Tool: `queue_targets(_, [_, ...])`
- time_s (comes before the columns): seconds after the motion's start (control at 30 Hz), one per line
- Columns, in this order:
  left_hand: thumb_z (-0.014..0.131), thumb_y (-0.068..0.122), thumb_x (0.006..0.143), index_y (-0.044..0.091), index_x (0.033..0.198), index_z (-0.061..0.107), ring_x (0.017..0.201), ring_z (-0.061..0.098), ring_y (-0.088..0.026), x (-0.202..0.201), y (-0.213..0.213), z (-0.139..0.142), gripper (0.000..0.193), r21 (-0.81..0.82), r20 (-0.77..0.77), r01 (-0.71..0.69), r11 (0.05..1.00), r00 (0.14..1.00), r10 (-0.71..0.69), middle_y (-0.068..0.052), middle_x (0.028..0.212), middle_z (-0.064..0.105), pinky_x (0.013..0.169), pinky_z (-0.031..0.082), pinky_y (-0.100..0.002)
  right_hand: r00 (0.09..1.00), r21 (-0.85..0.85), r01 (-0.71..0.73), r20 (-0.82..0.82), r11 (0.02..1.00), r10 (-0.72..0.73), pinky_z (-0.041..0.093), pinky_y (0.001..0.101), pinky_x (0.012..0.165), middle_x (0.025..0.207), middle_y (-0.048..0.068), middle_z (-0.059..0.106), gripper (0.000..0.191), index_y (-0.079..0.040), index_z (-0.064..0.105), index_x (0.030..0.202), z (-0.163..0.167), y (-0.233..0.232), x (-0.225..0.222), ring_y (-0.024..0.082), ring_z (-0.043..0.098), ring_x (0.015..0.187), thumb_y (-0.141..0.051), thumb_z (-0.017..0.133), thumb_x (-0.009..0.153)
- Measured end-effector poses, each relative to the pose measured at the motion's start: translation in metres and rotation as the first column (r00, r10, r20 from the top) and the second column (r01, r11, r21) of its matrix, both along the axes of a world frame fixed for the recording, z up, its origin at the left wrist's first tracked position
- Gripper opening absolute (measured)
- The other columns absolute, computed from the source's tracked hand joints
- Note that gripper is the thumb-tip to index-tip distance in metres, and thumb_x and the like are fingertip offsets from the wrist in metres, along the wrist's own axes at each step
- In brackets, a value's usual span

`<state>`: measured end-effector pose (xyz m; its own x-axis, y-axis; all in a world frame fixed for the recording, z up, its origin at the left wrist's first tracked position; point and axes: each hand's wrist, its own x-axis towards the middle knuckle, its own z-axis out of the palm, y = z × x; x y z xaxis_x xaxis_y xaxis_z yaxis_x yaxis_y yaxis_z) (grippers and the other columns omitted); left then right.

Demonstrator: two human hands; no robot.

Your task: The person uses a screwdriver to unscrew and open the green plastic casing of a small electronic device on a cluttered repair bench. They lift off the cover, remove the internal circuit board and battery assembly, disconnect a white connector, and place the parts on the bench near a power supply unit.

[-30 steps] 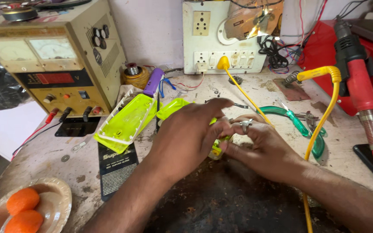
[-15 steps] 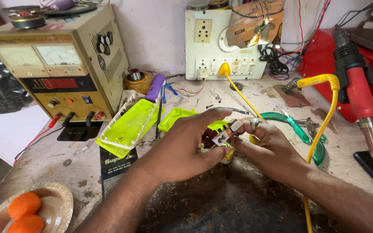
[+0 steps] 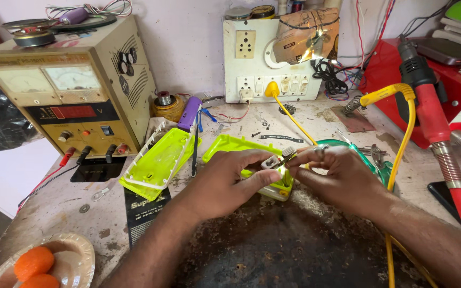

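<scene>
**An Electronics Repair Workshop**

A small electronics repair bench is shown. A beige bench power supply [image 3: 76,101] with two meters, a red display and plugged-in leads is set at the left of a stained, scratched worktop [image 3: 273,250]. A wall-mounted socket board [image 3: 273,64] with switches is seen behind, with a yellow cable [image 3: 401,133] run across the bench. A red hot-air tool [image 3: 438,122] is propped at the right. Opened lime-green plastic housings [image 3: 158,162] and loose screws are scattered about.

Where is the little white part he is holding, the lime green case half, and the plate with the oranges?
small white part [image 3: 269,162], head view, its top face.
lime green case half [image 3: 158,162], head view, inner tray.
plate [image 3: 78,250], head view, bare rim.
</scene>
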<state>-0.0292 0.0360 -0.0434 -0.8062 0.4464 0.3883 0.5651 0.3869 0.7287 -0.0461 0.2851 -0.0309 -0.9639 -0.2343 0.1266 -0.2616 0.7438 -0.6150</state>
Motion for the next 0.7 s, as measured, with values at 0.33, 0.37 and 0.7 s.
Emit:
queue_targets(0.33, [0.057,0.026,0.1,0.019,0.142,0.06,0.116,0.07,-0.017,-0.011,-0.001,-0.012,0.043,0.128,0.175,0.095,0.987,0.978,-0.116,-0.008,0.125,0.077,0.103,0.053,-0.033,0.995,-0.118,-0.096,0.017,0.988,0.099,0.056,0.0298,0.088,0.117,0.007,0.078,0.035,-0.018,0.073,0.13,0.004,0.012,-0.008,0.009,0.07,0.103,-0.028,0.067,0.098])
queue_targets(0.37, [0.056,0.021,0.097,0.02,0.145,0.057,0.117,0.07,-0.016,-0.011,-0.001,-0.012,0.048,0.113,0.178,0.098,0.989,0.977,-0.117,-0.008,0.125,0.076,0.103,0.052,-0.033,0.999,-0.012,-0.037,0.003,0.999,0.037,0.056,0.0321,0.088,0.113,0.011,0.08,0.032,-0.014,0.08,0.127,0.003,0.013,-0.009,0.012,0.07,0.1,-0.027,0.068,0.1])
queue_targets(0.7, [0.078,0.011,0.078,0.019,0.151,0.043,0.108,0.069,-0.018,-0.013,0.002,-0.017,0.081,-0.064,0.002,0.106,0.992,0.994,-0.106,-0.007,0.119,0.072,0.095,0.055,-0.035,0.848,-0.062,-0.529,-0.093,0.847,0.522,0.055,0.0315,0.096,0.127,0.002,0.073,0.019,-0.011,0.075,0.111,0.014,0.034,-0.007,0.012,0.069,0.116,-0.018,0.068,0.094])
